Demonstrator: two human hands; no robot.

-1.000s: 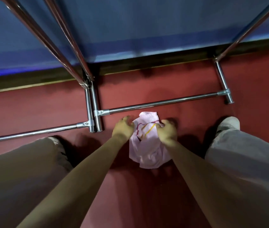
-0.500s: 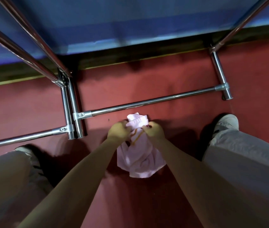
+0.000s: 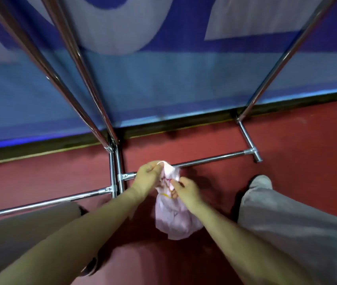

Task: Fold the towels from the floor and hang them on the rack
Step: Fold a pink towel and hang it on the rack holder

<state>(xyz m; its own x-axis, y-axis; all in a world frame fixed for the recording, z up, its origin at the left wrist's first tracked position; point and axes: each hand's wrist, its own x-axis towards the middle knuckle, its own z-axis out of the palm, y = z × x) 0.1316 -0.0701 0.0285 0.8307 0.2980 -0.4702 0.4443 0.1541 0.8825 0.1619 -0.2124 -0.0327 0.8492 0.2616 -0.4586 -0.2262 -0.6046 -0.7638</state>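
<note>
A small pink towel (image 3: 173,214) with red and yellow stitching hangs bunched between my hands, above the red floor. My left hand (image 3: 150,174) pinches its top edge. My right hand (image 3: 186,190) grips the cloth a little lower, at the stitched part. The chrome rack (image 3: 210,160) stands just beyond my hands, its low crossbar running left to right and its uprights rising out of the top of the frame. The towel's lower part droops in loose folds.
A second chrome rack (image 3: 46,201) stands to the left, its base meeting the first near the middle. A blue and white banner (image 3: 163,79) backs both racks. My legs in grey trousers and my right shoe (image 3: 260,182) flank the towel on the red floor (image 3: 297,140).
The towel has come up off the floor in both hands. My hands have drawn closer together, the left now higher than the right. The view has tilted upward, showing more of the banner.
</note>
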